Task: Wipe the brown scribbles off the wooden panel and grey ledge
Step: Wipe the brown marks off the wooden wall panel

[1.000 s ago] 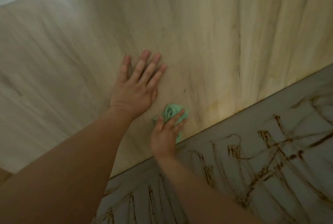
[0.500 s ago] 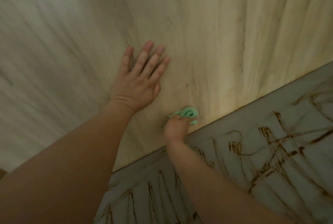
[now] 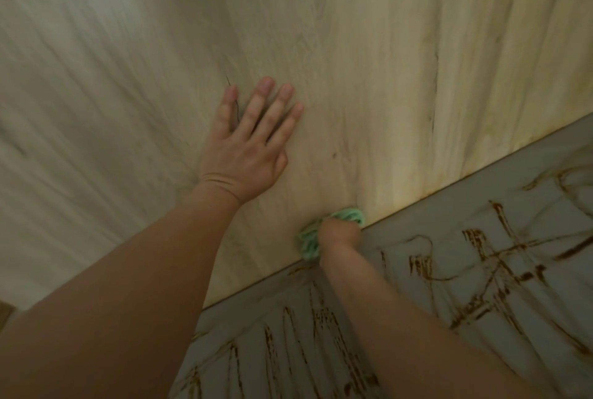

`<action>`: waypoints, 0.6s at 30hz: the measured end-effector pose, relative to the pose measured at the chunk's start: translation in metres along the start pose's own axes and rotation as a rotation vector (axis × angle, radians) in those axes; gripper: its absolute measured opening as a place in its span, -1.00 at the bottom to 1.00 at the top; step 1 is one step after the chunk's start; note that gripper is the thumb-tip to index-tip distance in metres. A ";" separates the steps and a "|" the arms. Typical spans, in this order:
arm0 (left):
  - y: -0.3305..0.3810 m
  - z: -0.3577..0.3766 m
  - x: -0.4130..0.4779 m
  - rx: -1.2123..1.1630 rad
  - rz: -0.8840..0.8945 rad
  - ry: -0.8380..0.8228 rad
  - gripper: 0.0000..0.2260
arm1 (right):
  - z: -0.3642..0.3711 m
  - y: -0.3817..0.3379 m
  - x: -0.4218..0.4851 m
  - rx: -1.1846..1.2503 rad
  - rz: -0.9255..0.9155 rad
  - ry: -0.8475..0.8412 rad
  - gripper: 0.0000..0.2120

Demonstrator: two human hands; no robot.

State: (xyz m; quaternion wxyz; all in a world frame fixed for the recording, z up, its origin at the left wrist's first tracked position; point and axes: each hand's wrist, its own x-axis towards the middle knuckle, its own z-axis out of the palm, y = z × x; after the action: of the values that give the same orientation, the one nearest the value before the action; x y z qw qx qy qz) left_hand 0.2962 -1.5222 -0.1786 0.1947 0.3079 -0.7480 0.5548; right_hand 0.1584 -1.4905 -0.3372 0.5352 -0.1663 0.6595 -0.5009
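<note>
Scribbles point(image 3: 491, 270) cover the grey ledge point(image 3: 426, 225). The right hand point(image 3: 338, 233) bunches a green cloth point(image 3: 309, 243) in curled fingers against the wooden panel's point(image 3: 353, 61) bottom edge. The left hand point(image 3: 244, 157), fingers spread flat, likely braces.

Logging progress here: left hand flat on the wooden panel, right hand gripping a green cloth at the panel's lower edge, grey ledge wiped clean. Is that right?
Not quite. The head view shows the grey ledge covered in brown scribbles, not clean. The rest holds: left hand flat on the wooden panel, right hand gripping the green cloth at its lower edge.
</note>
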 end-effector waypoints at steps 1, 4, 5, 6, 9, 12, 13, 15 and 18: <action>0.001 0.000 0.001 0.001 -0.004 -0.001 -0.44 | -0.002 0.000 0.002 0.025 0.017 -0.045 -0.63; 0.003 -0.001 0.002 -0.009 -0.009 -0.007 -0.43 | -0.024 -0.029 0.032 0.005 -0.050 0.226 -0.47; 0.003 -0.001 0.002 -0.013 -0.004 -0.014 -0.43 | -0.034 -0.038 0.044 0.010 -0.089 0.331 -0.43; 0.003 -0.001 0.003 -0.011 0.003 -0.016 -0.43 | -0.041 -0.044 0.054 0.041 -0.121 0.395 -0.42; 0.001 0.000 0.002 -0.004 -0.004 -0.018 -0.44 | -0.041 -0.033 0.066 0.100 -0.189 0.460 -0.48; 0.004 0.000 0.001 -0.010 -0.010 -0.014 -0.45 | -0.020 -0.013 0.062 0.127 -0.077 0.403 -0.49; 0.003 0.000 0.001 -0.011 -0.010 -0.019 -0.45 | -0.014 -0.011 0.061 0.165 -0.034 0.387 -0.48; 0.002 -0.001 0.002 -0.013 -0.006 -0.024 -0.45 | -0.011 -0.016 0.056 0.227 0.013 0.373 -0.49; 0.001 -0.001 0.001 -0.015 -0.007 -0.019 -0.45 | -0.008 -0.007 0.034 0.190 0.026 0.309 -0.59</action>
State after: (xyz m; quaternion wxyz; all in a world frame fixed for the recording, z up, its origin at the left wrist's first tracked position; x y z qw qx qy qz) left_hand 0.2945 -1.5218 -0.1782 0.1919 0.3144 -0.7529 0.5454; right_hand 0.1368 -1.5151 -0.3501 0.4473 -0.0273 0.6856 -0.5736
